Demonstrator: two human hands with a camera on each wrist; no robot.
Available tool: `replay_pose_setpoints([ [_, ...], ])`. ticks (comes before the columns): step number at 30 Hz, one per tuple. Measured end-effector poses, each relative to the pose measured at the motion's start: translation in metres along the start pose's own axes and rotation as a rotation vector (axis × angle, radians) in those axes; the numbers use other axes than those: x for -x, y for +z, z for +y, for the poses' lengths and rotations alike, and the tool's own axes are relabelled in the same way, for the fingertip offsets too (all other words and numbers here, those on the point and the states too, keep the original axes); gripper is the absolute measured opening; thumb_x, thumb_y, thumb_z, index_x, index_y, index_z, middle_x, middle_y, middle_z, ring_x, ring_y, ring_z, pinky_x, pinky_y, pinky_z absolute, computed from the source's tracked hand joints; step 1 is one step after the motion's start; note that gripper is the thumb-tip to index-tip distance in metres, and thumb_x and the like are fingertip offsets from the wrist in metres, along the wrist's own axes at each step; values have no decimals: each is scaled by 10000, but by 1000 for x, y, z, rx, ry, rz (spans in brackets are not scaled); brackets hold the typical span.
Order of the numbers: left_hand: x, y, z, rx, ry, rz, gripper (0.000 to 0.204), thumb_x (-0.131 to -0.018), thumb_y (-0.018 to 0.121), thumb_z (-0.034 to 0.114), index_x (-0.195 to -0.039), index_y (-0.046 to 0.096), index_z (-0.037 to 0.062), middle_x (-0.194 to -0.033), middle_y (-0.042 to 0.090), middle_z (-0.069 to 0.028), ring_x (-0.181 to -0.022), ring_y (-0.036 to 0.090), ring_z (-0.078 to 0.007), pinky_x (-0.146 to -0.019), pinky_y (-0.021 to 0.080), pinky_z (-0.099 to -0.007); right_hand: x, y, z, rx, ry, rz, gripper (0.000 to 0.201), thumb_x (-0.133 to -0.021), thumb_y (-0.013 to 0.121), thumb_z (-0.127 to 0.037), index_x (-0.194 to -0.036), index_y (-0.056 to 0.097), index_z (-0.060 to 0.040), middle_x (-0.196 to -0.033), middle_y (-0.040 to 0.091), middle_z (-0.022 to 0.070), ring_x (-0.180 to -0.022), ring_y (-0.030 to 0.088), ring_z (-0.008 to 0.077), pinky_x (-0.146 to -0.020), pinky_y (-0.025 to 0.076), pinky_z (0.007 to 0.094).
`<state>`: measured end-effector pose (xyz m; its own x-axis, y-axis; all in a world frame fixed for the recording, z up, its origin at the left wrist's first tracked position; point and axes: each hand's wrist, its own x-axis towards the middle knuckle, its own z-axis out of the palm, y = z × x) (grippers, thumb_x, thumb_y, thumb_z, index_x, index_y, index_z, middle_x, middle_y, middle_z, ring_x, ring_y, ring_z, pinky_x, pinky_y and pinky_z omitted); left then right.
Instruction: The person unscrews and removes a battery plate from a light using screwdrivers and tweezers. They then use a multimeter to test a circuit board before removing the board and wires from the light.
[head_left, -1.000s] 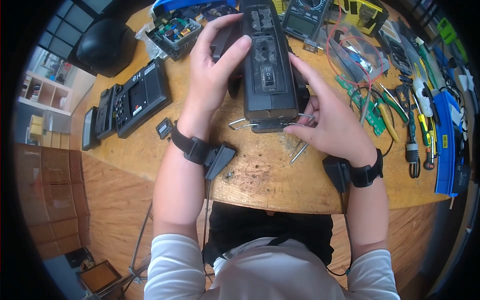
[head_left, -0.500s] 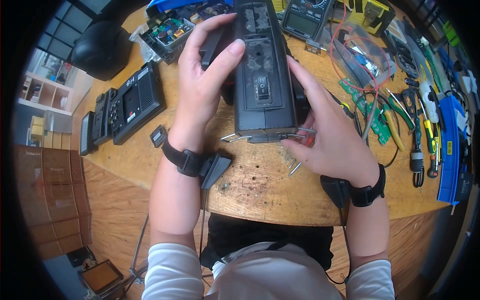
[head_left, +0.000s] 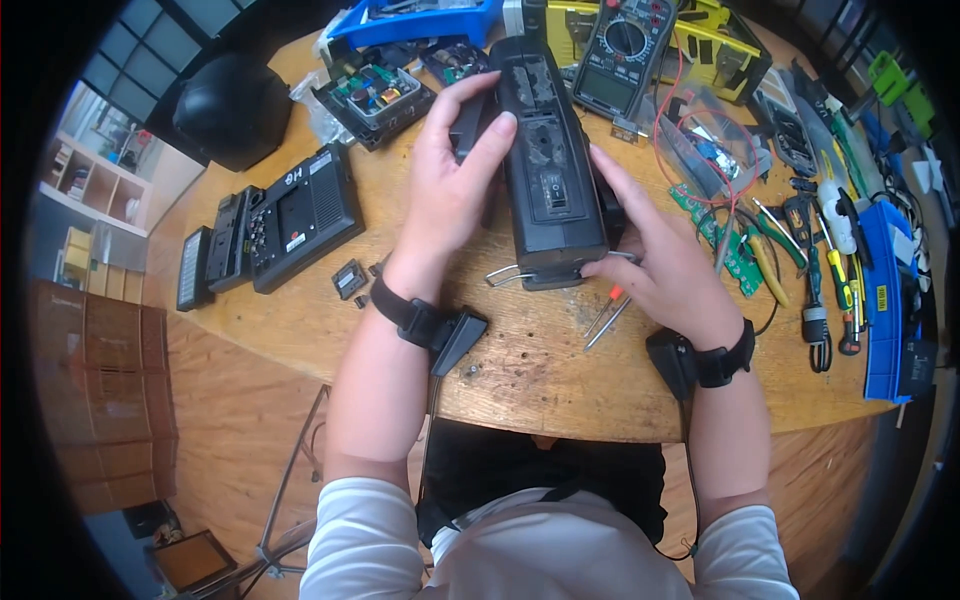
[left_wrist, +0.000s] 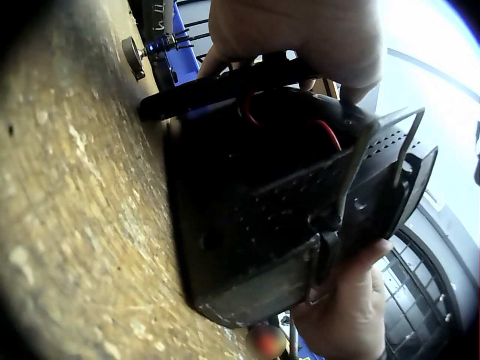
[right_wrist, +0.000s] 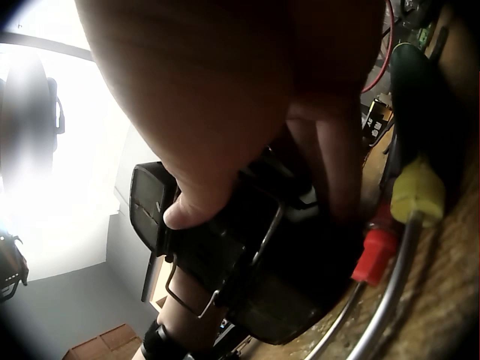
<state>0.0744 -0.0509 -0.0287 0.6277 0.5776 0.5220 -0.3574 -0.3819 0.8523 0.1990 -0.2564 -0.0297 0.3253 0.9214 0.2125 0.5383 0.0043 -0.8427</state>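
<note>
A black box-shaped electronic device (head_left: 545, 160) stands on its side between both hands, its narrow face with a rocker switch (head_left: 553, 190) turned up. My left hand (head_left: 445, 195) grips its left side, thumb at the top edge. My right hand (head_left: 670, 265) holds the right side, thumb pressed at the near end beside the metal wire bails (head_left: 508, 275). In the left wrist view the casing (left_wrist: 255, 210) has small perforations and gapes open, with a red wire (left_wrist: 328, 133) inside. My left fingers are at a dark panel (left_wrist: 217, 90) along that opening.
Screwdrivers with red (right_wrist: 375, 255) and yellow (right_wrist: 418, 195) ends lie just right of the device. A multimeter (head_left: 610, 85) and yellow case stand behind. Rightward are a green circuit board (head_left: 745, 265), hand tools and a blue bin (head_left: 880, 320). Black housings (head_left: 305, 220) sit left.
The device has tipped a little and its near end shows more of its lower edge than half a second ago. Both hands keep their hold. The head view has shifted.
</note>
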Motion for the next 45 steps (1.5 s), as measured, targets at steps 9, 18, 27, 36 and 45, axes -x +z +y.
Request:
replay_pose_setpoints([
  [9, -1, -1, -20, -22, 27, 35, 485, -970, 725, 203, -1378, 554, 4, -1255, 617, -105, -1165, 601, -192, -1022, 469, -335, -2, -17, -1, 276, -163, 106, 397, -791, 851, -126, -751, 483, 20, -1139, 697, 229, -753, 638, 244, -700, 501, 348],
  [18, -1, -4, -11, 383, -2, 98, 656, -1037, 601, 239, -1578, 310, 8, -1502, 472, -152, -1392, 450, -228, -1177, 329, -369, -40, -29, -61, -216, 76, 197, 352, -1002, 704, -222, -729, 542, -72, -695, 536, -67, -678, 550, 18, -609, 499, 239],
  [27, 1, -3, -8, 359, -4, -15, 772, -950, 698, 246, -1565, 307, -11, -1544, 421, -180, -1461, 386, -273, -1239, 241, -416, -59, -56, -92, -335, 203, 342, 424, -1026, 656, -404, -756, 620, -79, -629, 508, -64, -541, 507, 25, -515, 496, 208],
  [36, 4, -2, -6, 222, -76, -166, 830, -903, 794, 317, -1547, 345, 49, -1477, 494, -132, -1367, 478, -230, -1171, 343, -383, -55, -69, -111, -335, 278, 384, 385, -1040, 639, -369, -839, 629, -40, -668, 572, -41, -581, 541, 23, -510, 507, 225],
  [45, 3, -6, -3, 109, -129, -135, 900, -902, 760, 475, -1539, 334, 2, -1453, 502, -145, -1343, 500, -241, -1152, 382, -401, -72, -58, -81, -319, 95, 439, 314, -1061, 608, -278, -883, 596, -21, -679, 585, -38, -598, 471, 29, -562, 386, 240],
])
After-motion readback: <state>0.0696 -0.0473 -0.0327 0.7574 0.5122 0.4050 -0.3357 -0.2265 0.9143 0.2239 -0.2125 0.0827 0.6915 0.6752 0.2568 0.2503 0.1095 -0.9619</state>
